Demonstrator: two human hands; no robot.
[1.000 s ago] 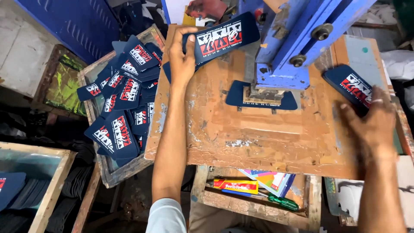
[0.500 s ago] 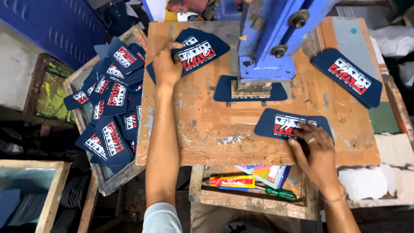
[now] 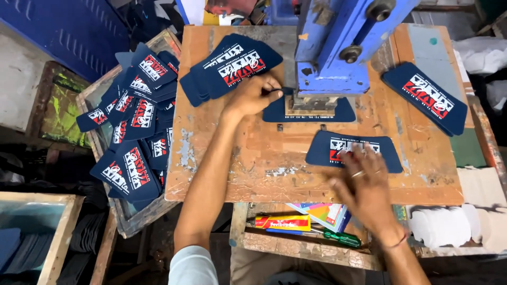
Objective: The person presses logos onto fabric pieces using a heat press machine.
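Your left hand (image 3: pixel 252 95) pinches the navy piece (image 3: pixel 309 112) under the blue press head (image 3: pixel 338 47) at 12 o'clock, fingers near the die so a pinch is likely, while your right hand (image 3: pixel 364 187), open flat, could smear the printed piece (image 3: pixel 353 150) at 3 o'clock.

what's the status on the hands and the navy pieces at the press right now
Left hand pinching navy piece under blue press. Right hand flat on printed navy piece on wooden table. Nothing between them.

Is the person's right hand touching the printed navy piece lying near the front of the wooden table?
Touching. In the head view the right hand lies with its fingertips spread on the navy printed piece, covering part of its print, with no gap showing between them.
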